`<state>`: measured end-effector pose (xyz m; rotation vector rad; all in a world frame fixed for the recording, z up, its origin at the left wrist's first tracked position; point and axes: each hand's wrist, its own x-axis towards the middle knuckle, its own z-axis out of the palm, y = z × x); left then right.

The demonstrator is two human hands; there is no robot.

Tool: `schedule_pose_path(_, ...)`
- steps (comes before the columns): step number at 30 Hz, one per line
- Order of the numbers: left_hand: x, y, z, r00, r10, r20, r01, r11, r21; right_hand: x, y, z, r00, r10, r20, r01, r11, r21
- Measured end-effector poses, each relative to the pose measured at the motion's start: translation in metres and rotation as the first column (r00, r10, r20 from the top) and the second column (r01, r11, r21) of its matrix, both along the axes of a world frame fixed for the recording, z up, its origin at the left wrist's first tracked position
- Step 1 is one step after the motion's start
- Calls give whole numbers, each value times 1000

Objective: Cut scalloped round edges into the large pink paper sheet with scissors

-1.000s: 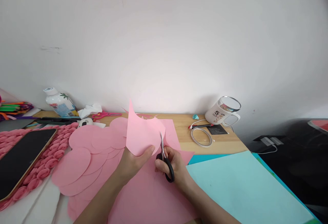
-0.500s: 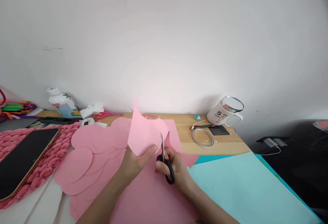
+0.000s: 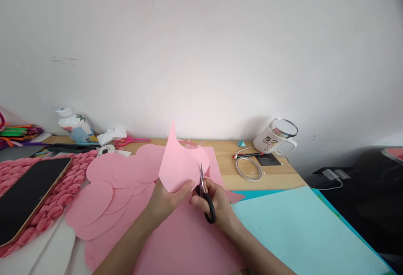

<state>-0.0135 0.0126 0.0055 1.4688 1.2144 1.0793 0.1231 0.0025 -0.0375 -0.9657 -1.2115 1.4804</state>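
My left hand (image 3: 168, 201) grips a piece of pink paper (image 3: 182, 166) by its lower edge, thumb on the near face. The paper stands tilted up, with a tall pointed corner and a curved cut along its top. In my right hand (image 3: 215, 201) are black-handled scissors (image 3: 209, 208), their blades pointing up at the paper's right side. How far the blades are apart is hard to make out. Under both hands lies a large pink sheet (image 3: 189, 241). Several overlapping pink paper circles (image 3: 91, 201) are spread to the left of my left hand.
A phone (image 3: 30, 197) rests on pink paper roses (image 3: 67, 187) at left. Along the wall are a white bottle (image 3: 74, 126), pink scissors (image 3: 130, 140) and a mug (image 3: 272, 138). A tape roll (image 3: 248, 169) lies near the mug. Light blue sheets (image 3: 308, 229) cover the right side.
The pink paper has turned slightly and shifted a little right. The scissors have moved slightly right and up along its edge. Both hands keep their hold.
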Motion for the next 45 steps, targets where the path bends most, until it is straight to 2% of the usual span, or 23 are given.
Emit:
schedule_pose_path(6,-3,1,1,999,-43,-14,42,999,-14,1,0,1,1000,5,20,-5,1000,5)
schedule_pose_path(13,-4,3,-4,999,-8,-32,9,1000,8,2,-1,2,998,-3,55,3,1000,1)
schedule_pose_path(20,-4,3,1,998,-19,-52,20,1000,19,1,-1,5,999,-7,53,8,1000,-19)
schedule_pose_path(27,-6,5,-4,999,-18,-26,19,999,47,2,-2,1,997,-15,80,17,1000,-22)
schedule_pose_path(34,3,-1,-3,996,83,14,-83,997,-1,-2,-3,-2,998,-6,63,7,1000,-16)
schedule_pose_path(39,5,-3,-1,999,34,8,-34,999,-19,-1,0,-1,999,-51,-2,51,999,19)
schedule_pose_path(45,1,-1,1,1000,-26,15,27,999,-37,0,2,-1,999,-35,-7,35,999,19)
